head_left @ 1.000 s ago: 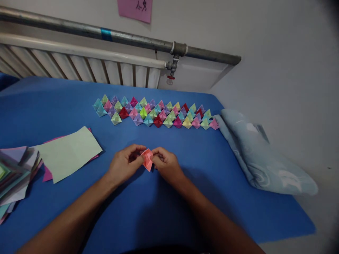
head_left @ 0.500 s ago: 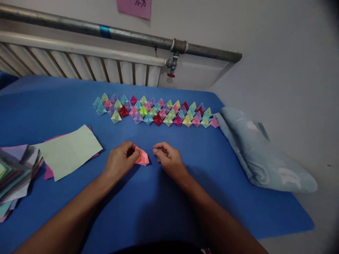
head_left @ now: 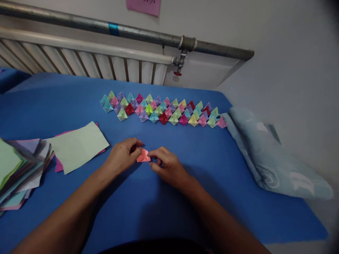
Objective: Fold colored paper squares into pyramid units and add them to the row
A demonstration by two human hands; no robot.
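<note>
A small piece of folded coral-pink paper (head_left: 143,155) is between my two hands, low over the blue tabletop. My left hand (head_left: 124,154) pinches its left side with thumb and fingers. My right hand (head_left: 168,165) is at the opposite edge, its index finger against the paper and its thumb just below; the exact grip there is partly hidden. Beyond the hands, several small folded paper boats (head_left: 163,118) stand packed in staggered rows, in green, pink, purple, blue, red and yellow.
To the left lie a pale green sheet (head_left: 79,146) over magenta paper and a loose stack of coloured paper (head_left: 23,169). A folded light-blue cloth (head_left: 278,162) rests along the right side of the blue table (head_left: 212,218). Behind are a white radiator (head_left: 100,67) and a metal pipe (head_left: 148,37).
My right hand has closed in from the right and now meets the pink paper's right edge. My left hand keeps its hold. The whole view has shifted slightly.
</note>
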